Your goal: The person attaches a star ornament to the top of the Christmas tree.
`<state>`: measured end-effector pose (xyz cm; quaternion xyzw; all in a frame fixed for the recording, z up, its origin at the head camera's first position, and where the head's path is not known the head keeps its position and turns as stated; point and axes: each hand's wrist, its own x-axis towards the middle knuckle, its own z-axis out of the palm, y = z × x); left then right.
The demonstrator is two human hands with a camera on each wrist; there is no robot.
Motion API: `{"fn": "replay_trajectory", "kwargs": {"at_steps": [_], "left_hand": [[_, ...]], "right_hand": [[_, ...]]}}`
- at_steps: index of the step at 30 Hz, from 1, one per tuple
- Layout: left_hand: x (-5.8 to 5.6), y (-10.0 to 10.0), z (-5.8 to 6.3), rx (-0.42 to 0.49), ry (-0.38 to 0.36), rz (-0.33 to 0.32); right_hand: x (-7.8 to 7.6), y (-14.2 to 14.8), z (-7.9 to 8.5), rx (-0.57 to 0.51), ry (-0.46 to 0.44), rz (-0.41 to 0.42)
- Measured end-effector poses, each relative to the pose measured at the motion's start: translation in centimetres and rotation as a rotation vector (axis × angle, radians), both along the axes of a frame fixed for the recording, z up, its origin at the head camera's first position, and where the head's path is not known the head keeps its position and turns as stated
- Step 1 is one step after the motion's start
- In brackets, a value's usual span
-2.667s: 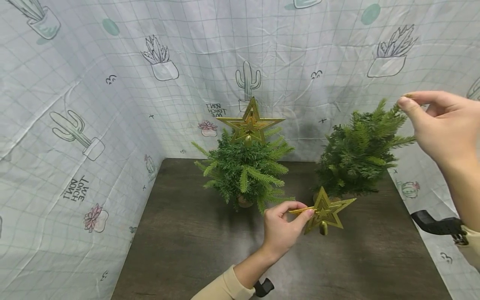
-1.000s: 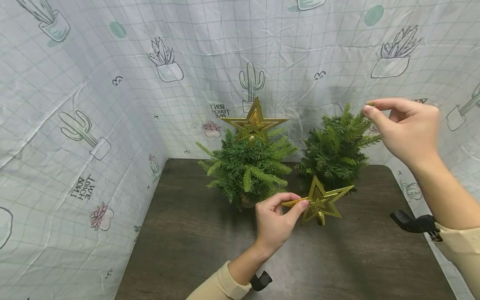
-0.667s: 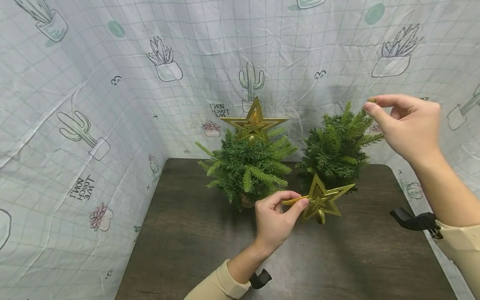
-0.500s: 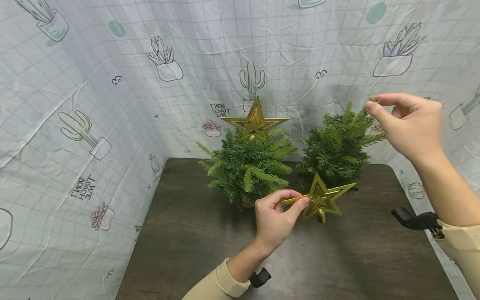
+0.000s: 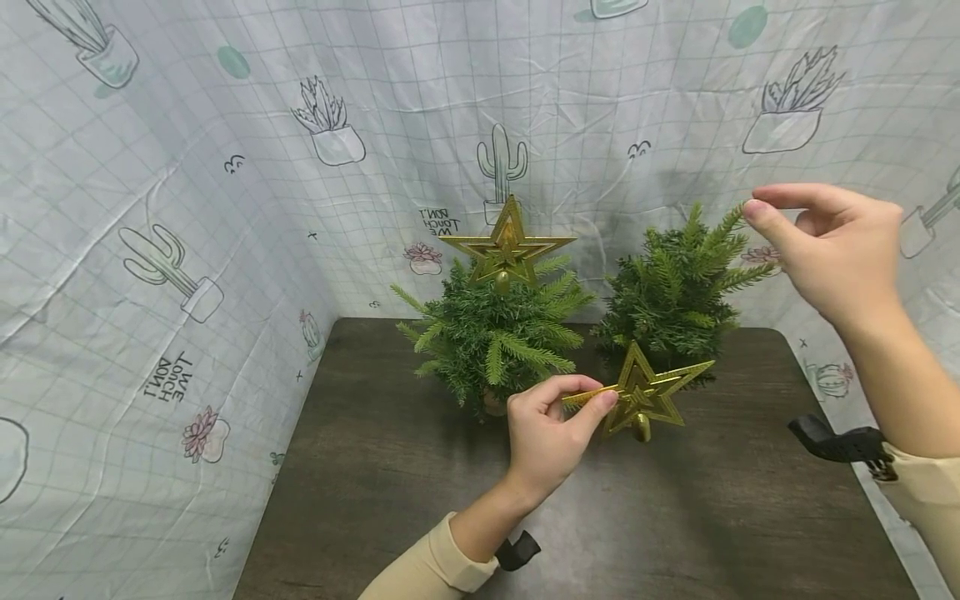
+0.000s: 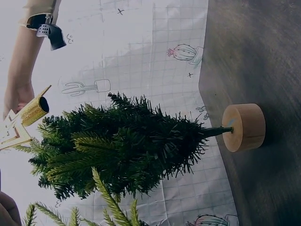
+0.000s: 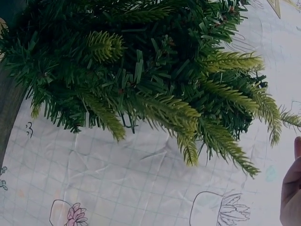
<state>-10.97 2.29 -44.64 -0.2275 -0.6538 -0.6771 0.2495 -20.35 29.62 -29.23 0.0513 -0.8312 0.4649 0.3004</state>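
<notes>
In the head view my left hand (image 5: 551, 437) pinches one point of a gold star tree topper (image 5: 643, 392) between thumb and index finger. The star is held upright above the table, with its short tube facing down, in front of the right small artificial Christmas tree (image 5: 667, 292). My right hand (image 5: 843, 250) is raised at that tree's right side, thumb and index finger pinched at the tip of an upper branch (image 5: 729, 229). The left wrist view shows the star's open tube (image 6: 40, 107) beside the treetop and the tree's round wooden base (image 6: 244, 127).
A second small Christmas tree (image 5: 491, 333) stands to the left, with another gold star (image 5: 507, 246) on its top. Both trees stand near the back of a dark wood-look table (image 5: 375, 500). A cactus-print cloth (image 5: 420, 100) hangs behind and at the sides.
Over the earlier frames, my right hand and the right tree have shifted left. Just lately that hand has drawn back slightly right. My left hand has raised the star a little.
</notes>
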Motion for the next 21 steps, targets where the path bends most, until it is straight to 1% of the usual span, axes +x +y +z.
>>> {"fn": "replay_trajectory", "kwargs": {"at_steps": [4,9,16,21], "left_hand": [[0.1,-0.1,0.3,-0.002,0.008,-0.008],[0.1,-0.2,0.7,-0.008,0.009,-0.012],[0.4,-0.2,1.0,0.008,-0.015,-0.055],[0.5,-0.2,1.5,0.01,-0.009,-0.064]], "right_hand": [[0.1,0.5,-0.2,-0.031,0.008,0.004],[0.3,1.4,-0.6,-0.046,-0.017,-0.016],[0.8,2.4,-1.0,-0.075,-0.1,-0.026],[1.0,3.2,-1.5,-0.085,-0.148,-0.034]]}}
